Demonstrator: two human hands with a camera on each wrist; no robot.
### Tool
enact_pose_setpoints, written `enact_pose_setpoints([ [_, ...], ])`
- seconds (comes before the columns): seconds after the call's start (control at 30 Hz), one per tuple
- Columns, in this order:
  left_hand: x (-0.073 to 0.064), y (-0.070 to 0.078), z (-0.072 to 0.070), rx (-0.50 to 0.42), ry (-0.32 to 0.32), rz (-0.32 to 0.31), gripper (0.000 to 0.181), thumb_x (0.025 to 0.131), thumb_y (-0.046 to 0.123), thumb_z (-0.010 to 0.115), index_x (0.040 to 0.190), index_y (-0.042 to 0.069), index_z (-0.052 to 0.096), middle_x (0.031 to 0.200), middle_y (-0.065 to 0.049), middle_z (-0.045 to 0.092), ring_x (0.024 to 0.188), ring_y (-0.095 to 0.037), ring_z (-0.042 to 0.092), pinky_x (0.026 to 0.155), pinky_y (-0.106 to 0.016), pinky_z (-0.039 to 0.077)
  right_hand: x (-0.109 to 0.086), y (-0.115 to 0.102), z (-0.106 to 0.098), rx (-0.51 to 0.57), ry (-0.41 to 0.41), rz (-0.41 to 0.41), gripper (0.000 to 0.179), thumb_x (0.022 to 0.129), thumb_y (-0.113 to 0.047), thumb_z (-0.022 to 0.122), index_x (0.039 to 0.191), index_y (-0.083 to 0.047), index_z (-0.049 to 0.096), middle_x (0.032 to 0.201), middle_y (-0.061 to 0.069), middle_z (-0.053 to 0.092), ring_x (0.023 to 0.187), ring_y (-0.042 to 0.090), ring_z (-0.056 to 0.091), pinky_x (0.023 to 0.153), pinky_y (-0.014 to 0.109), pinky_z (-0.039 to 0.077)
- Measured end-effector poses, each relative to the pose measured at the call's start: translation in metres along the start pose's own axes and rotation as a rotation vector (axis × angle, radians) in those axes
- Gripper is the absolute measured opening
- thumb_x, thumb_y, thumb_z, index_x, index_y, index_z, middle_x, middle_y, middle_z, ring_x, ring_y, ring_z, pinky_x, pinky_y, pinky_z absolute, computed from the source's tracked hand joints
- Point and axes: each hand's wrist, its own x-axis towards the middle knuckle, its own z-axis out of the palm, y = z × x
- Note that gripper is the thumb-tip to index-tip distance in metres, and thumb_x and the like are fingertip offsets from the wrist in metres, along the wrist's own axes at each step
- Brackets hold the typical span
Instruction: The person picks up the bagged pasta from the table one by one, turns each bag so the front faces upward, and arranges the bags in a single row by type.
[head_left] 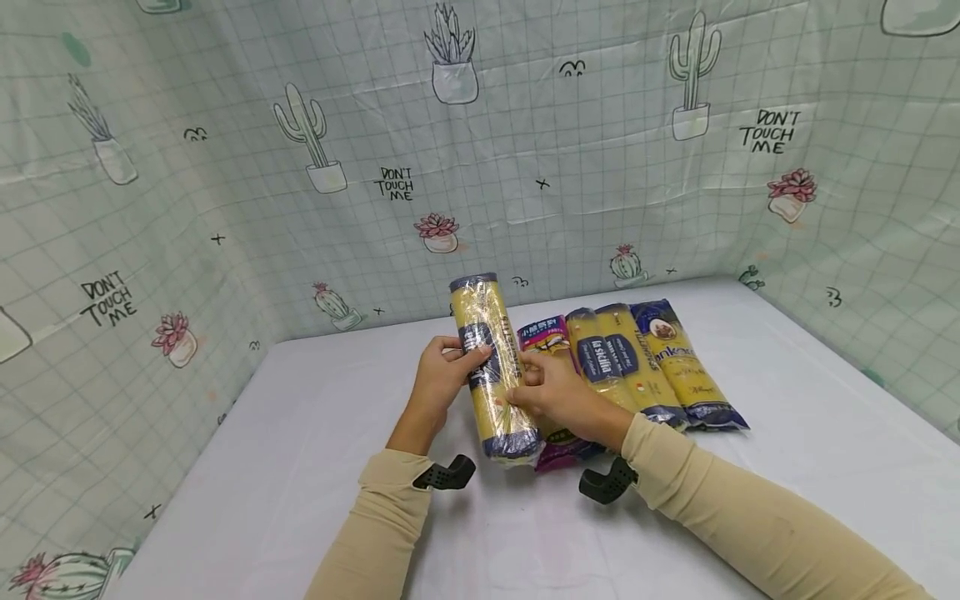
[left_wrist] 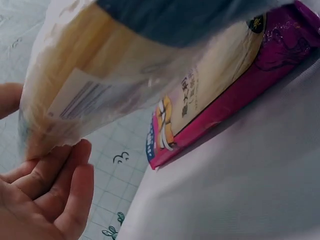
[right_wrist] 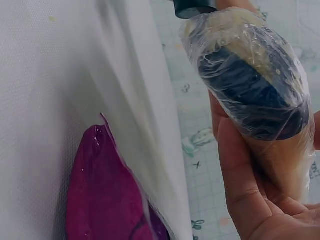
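Observation:
Both hands grip a yellow pack of spaghetti (head_left: 495,400) with dark blue ends, tilted up over the table. My left hand (head_left: 441,375) holds its left side, thumb across the front by the blue label and fingers behind. On the lower right side, my right hand (head_left: 562,392) has its thumb on the front and fingers curled at the edge. The left wrist view shows a white barcode label on the back of the spaghetti pack (left_wrist: 55,50). Its crinkled, clear-wrapped end faces the right wrist camera. Just behind it lies a pink-purple pasta pack (head_left: 543,333), partly hidden by the right hand.
To the right lie two yellow spaghetti packs (head_left: 630,354) with blue labels, side by side. A blue and yellow pasta bag (head_left: 682,367) lies at the row's right end. White cloth covers the table (head_left: 300,467); a cactus-printed curtain (head_left: 360,100) rises behind and left.

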Motion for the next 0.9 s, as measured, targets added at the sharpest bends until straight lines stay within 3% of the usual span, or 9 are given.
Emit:
enact_pose_setpoints([
  [0.27, 0.000, 0.000, -0.001, -0.042, -0.122, -0.030, 0.060, 0.095, 0.022, 0.068, 0.145, 0.000, 0.045, 0.126, -0.021, 0.064, 0.100, -0.025, 0.068, 0.083, -0.032, 0.055, 0.000, -0.002, -0.006, 0.046, 0.053, 0.002, 0.069, 0.090, -0.002, 0.063, 0.151, 0.009, 0.030, 0.112, 0.025, 0.068, 0.090, 0.022, 0.068, 0.075, 0.032, 0.058],
  [0.6, -0.002, 0.000, -0.004, -0.054, -0.271, 0.030, 0.081, 0.089, 0.009, 0.063, 0.159, 0.008, 0.022, 0.140, -0.022, 0.054, 0.105, -0.025, 0.064, 0.081, -0.033, 0.056, 0.002, -0.003, -0.015, 0.085, 0.049, 0.025, 0.072, 0.089, -0.001, 0.057, 0.151, 0.013, 0.025, 0.120, 0.029, 0.062, 0.080, 0.013, 0.062, 0.067, 0.025, 0.055],
  [0.77, -0.004, 0.000, -0.004, -0.091, -0.297, 0.032, 0.088, 0.086, 0.007, 0.064, 0.160, 0.012, 0.018, 0.141, -0.021, 0.052, 0.104, -0.025, 0.065, 0.081, -0.033, 0.057, 0.003, -0.002, -0.018, 0.126, 0.023, 0.041, 0.072, 0.088, -0.002, 0.053, 0.151, 0.013, 0.023, 0.131, 0.031, 0.055, 0.102, 0.024, 0.065, 0.084, 0.032, 0.056],
  [0.9, -0.005, 0.001, -0.002, -0.104, -0.286, 0.025, 0.087, 0.087, 0.004, 0.065, 0.160, 0.010, 0.018, 0.139, -0.022, 0.052, 0.104, -0.026, 0.065, 0.082, -0.034, 0.057, 0.004, -0.002, -0.019, 0.123, -0.005, 0.040, 0.066, 0.088, -0.003, 0.052, 0.148, 0.012, 0.030, 0.126, 0.028, 0.059, 0.103, 0.028, 0.065, 0.088, 0.037, 0.056],
])
